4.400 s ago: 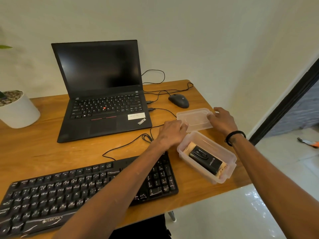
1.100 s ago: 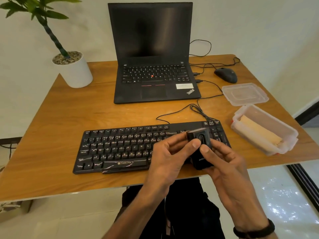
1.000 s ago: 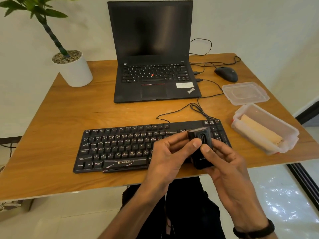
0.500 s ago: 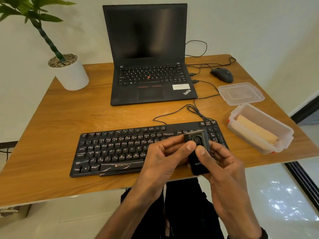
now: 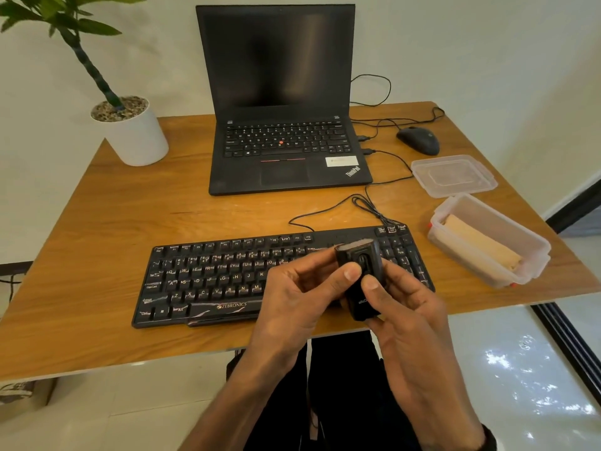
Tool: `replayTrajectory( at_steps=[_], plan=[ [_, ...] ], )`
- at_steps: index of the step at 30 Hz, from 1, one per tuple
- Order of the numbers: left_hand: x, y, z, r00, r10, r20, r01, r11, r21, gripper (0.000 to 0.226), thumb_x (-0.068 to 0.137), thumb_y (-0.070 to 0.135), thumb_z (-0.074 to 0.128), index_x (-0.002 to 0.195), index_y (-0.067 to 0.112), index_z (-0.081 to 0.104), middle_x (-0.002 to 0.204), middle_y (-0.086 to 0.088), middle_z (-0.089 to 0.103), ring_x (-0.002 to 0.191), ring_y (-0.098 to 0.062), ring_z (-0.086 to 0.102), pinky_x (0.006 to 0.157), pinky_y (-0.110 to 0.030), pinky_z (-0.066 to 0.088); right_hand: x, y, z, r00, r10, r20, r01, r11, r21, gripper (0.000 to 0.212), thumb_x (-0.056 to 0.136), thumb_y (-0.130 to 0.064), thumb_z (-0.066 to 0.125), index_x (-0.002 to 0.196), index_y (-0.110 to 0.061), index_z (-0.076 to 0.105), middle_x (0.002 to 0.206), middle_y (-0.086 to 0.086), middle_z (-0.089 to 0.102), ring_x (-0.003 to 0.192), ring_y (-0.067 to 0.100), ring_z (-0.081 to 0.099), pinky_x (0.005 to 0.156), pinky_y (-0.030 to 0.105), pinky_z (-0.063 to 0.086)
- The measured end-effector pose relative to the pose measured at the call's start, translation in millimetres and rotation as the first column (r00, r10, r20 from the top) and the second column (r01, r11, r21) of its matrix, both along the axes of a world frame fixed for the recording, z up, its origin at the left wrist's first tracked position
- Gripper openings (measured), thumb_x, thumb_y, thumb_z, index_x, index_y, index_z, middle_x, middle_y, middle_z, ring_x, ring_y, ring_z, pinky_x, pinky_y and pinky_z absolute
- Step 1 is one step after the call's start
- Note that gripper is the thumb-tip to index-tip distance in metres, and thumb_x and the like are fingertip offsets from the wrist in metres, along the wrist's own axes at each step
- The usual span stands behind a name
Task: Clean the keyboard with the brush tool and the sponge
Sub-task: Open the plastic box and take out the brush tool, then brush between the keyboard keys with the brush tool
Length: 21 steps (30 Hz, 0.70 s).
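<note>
Currently both hands meet over the right end of the keyboard [image 5: 276, 275], sharing one object. Left hand [image 5: 302, 304] curls around the brush tool [image 5: 362, 281], thumb tip pressed on its front face by a raised oval slider; right hand [image 5: 409, 323] grips the same black block from the other side and below, thumb laid on the front next to the left thumb. Tool is held upright, slightly tilted, just above the keys and not touching them; a pale strip shows along its top edge, too blurred to read as bristles. Keyboard lies flat on the wooden table [image 5: 97, 242], stretching left from beneath the hands, its cable looping away beyond them. Right of the hands, near the table edge, sits a clear plastic container [image 5: 533, 252] with the tan sponge [image 5: 481, 245] lying inside. Just beyond it rests the container's lid [image 5: 455, 175], flat on the table. Farther beyond the hands: an open laptop [image 5: 279, 125], dark screen, and a black mouse [image 5: 418, 140] to its right. Far left of the hands, a white plant pot [image 5: 133, 138].
</note>
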<state>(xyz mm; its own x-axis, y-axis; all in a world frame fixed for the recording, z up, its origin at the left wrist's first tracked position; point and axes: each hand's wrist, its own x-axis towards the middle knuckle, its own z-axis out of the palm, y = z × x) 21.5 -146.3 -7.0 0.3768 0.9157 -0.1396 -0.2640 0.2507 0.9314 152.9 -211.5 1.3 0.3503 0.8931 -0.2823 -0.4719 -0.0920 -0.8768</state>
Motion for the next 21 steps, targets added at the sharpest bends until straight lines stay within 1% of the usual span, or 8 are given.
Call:
replayTrajectory(
  at_steps=[2,6,8,10,13,15,17,21],
  plan=[
    [-0.1,0.7,-1.2,1.000,-0.021,-0.023,0.021,1.000,0.011,0.033,0.085,0.017,0.078,0.117,0.015,0.078,0.109,-0.006,0.080,0.106,-0.019,0.076,0.087,-0.031,0.062,0.4,-2.6,-0.1,1.000,-0.008,-0.003,0.008,1.000,-0.003,0.042,0.078,-0.015,0.072,0.120,-0.013,0.071,0.111,0.007,0.079,0.106,0.021,0.075,0.087,0.034,0.063],
    [0.8,2.7,-0.5,0.999,-0.047,0.001,0.047,0.999,-0.018,0.031,0.085,0.016,0.078,0.116,0.015,0.078,0.110,-0.007,0.080,0.106,-0.021,0.076,0.086,-0.031,0.062,3.0,-3.6,-0.4,0.998,-0.043,0.056,0.045,0.999,-0.023,0.064,0.067,-0.027,0.081,0.128,-0.013,0.068,0.114,0.008,0.078,0.111,0.024,0.074,0.098,0.046,0.056],
    [1.8,4.4,-0.7,0.998,-0.060,0.015,0.060,0.998,-0.020,0.032,0.086,0.015,0.077,0.118,0.014,0.077,0.112,-0.007,0.079,0.109,-0.022,0.075,0.089,-0.033,0.062,3.4,-2.2,1.3,0.996,-0.049,0.075,0.050,0.999,-0.019,0.067,0.065,-0.031,0.083,0.128,-0.013,0.068,0.114,0.007,0.078,0.111,0.025,0.073,0.099,0.048,0.055],
    [4.0,4.0,-0.8,0.997,-0.077,0.028,0.077,0.997,-0.014,0.032,0.088,0.013,0.075,0.120,0.012,0.076,0.113,-0.008,0.079,0.110,-0.023,0.075,0.091,-0.034,0.062,3.5,-2.4,2.3,0.994,-0.055,0.095,0.056,0.998,-0.013,0.057,0.070,-0.030,0.081,0.123,-0.013,0.070,0.110,0.007,0.079,0.107,0.024,0.075,0.093,0.045,0.058],
    [6.8,-0.6,-2.1,0.994,-0.100,0.038,0.101,0.995,-0.011,0.033,0.090,0.014,0.074,0.123,0.010,0.075,0.116,-0.010,0.078,0.112,-0.026,0.074,0.093,-0.038,0.061,3.5,-3.6,3.9,0.994,-0.061,0.086,0.061,0.998,-0.005,0.043,0.077,-0.026,0.075,0.118,-0.013,0.072,0.105,0.007,0.079,0.098,0.021,0.077,0.077,0.033,0.063],
    [6.1,-1.6,-3.1,0.995,-0.093,0.020,0.093,0.996,-0.010,0.033,0.091,0.015,0.074,0.123,0.011,0.075,0.116,-0.009,0.078,0.112,-0.027,0.074,0.095,-0.041,0.061,2.4,-4.3,3.5,0.996,-0.059,0.073,0.060,0.998,-0.011,0.043,0.075,-0.026,0.075,0.116,-0.013,0.072,0.104,0.008,0.079,0.093,0.021,0.078,0.071,0.029,0.063],
    [5.0,-1.6,-4.9,0.996,-0.091,0.002,0.091,0.996,-0.007,0.033,0.090,0.016,0.074,0.123,0.011,0.075,0.116,-0.008,0.078,0.111,-0.026,0.074,0.096,-0.042,0.060,0.7,-5.1,1.8,0.995,-0.073,0.070,0.074,0.997,-0.016,0.045,0.072,-0.029,0.077,0.113,-0.012,0.074,0.101,0.008,0.079,0.088,0.019,0.078,0.067,0.027,0.062],
    [6.0,-6.5,-5.6,0.994,-0.111,-0.004,0.111,0.994,0.001,0.033,0.091,0.019,0.073,0.122,0.011,0.076,0.116,-0.008,0.078,0.108,-0.026,0.075,0.092,-0.036,0.061,-4.0,-6.8,-0.3,0.988,-0.130,0.088,0.131,0.991,-0.013,0.045,0.068,-0.040,0.089,0.104,-0.015,0.078,0.091,0.006,0.076,0.071,0.015,0.069,0.055,0.027,0.057]
  ],
)
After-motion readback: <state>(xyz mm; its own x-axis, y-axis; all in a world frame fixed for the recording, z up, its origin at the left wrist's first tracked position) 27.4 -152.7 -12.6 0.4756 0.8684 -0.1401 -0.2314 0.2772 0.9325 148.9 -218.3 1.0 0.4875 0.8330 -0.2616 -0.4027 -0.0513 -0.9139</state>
